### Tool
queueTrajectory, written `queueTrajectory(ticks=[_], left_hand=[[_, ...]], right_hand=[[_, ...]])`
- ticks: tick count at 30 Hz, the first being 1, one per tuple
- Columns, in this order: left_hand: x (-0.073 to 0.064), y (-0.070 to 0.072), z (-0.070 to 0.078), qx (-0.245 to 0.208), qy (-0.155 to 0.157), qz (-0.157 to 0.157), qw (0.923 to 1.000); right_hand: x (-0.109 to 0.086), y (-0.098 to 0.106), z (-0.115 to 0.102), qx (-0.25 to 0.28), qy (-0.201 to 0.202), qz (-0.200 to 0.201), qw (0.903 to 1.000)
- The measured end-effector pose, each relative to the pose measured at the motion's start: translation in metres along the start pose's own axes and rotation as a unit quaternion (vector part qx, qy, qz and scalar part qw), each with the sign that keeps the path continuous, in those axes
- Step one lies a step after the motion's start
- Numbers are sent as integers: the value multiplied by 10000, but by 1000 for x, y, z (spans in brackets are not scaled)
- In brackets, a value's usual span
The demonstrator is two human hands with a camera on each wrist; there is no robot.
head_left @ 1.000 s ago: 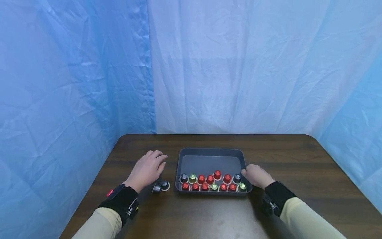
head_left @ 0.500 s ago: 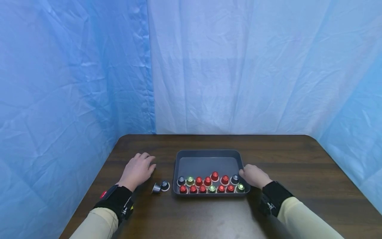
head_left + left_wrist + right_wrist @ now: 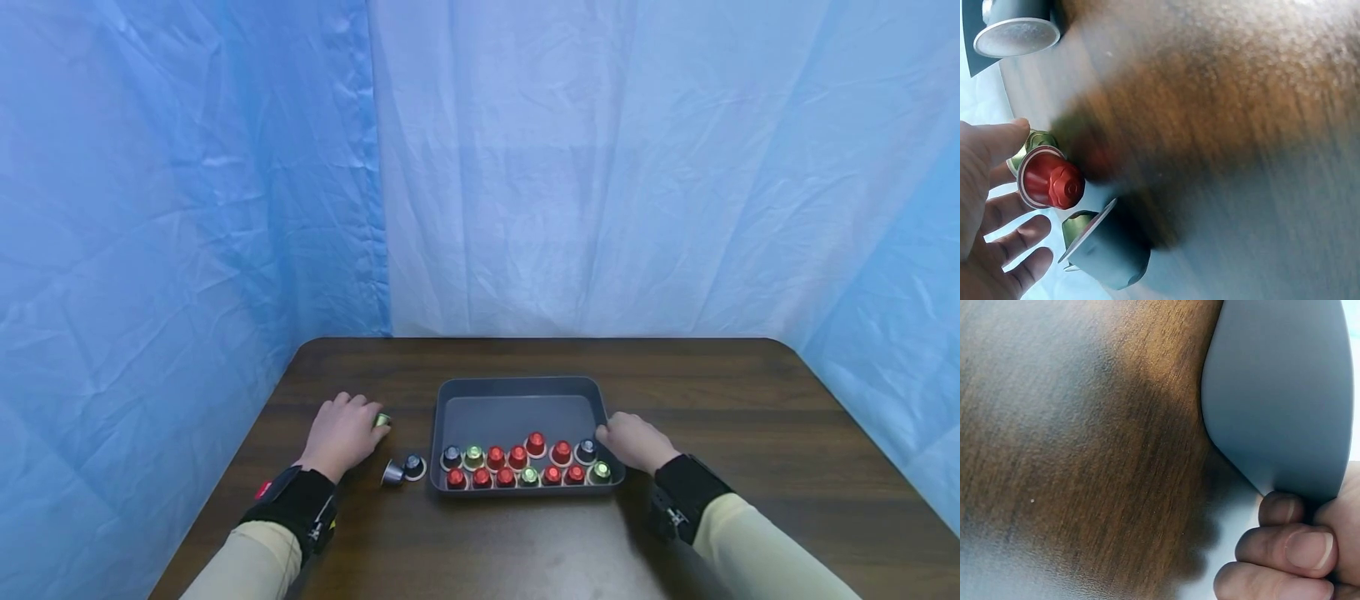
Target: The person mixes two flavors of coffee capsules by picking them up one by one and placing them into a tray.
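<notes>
My left hand [image 3: 341, 437] is over the table to the left of the tray. Its thumb and index finger pinch a green coffee capsule [image 3: 1038, 139], partly hidden in the left wrist view behind a red capsule [image 3: 1054, 181]. Below these, a dark capsule [image 3: 1113, 247] lies tilted near the other fingertips, with a second green capsule [image 3: 1077, 226] behind it. My right hand [image 3: 637, 440] grips the right wall of a grey tray [image 3: 517, 412], its fingers curled round the side. Red, green and dark capsules stand in rows along the tray's near side.
Between my left hand and the tray, a dark capsule [image 3: 414, 467] stands beside a silvery capsule [image 3: 392, 473] lying on its side. The wooden table [image 3: 750, 450] has rounded far corners. Blue sheets [image 3: 600, 167] hang behind and at the sides.
My left hand has moved left, away from the tray, and has taken hold of a green capsule. The tray has slid slightly left and nearer, with my right hand still on it.
</notes>
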State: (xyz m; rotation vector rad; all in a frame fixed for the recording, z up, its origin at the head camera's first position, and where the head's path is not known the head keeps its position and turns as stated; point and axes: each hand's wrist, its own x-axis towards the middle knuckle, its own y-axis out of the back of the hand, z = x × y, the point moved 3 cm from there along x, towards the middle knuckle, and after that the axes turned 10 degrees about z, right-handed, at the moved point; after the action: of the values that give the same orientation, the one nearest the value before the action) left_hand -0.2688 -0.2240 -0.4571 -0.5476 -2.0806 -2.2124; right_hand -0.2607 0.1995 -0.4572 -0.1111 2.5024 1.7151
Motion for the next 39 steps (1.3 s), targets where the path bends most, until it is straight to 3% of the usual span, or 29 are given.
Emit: queueTrajectory(ticks=[15,26,39], left_hand=[[-4,-5,4,138,-348,197,9991],[-2,0,7,-127,-547,535,9970],[6,16,23,-778,-458,820,9925]], right_hand=[[1,-1,0,53,-44,-46,10000],[1,-1,1,11,-76,-59,10000],[0,0,1,5,-74,-53,10000]])
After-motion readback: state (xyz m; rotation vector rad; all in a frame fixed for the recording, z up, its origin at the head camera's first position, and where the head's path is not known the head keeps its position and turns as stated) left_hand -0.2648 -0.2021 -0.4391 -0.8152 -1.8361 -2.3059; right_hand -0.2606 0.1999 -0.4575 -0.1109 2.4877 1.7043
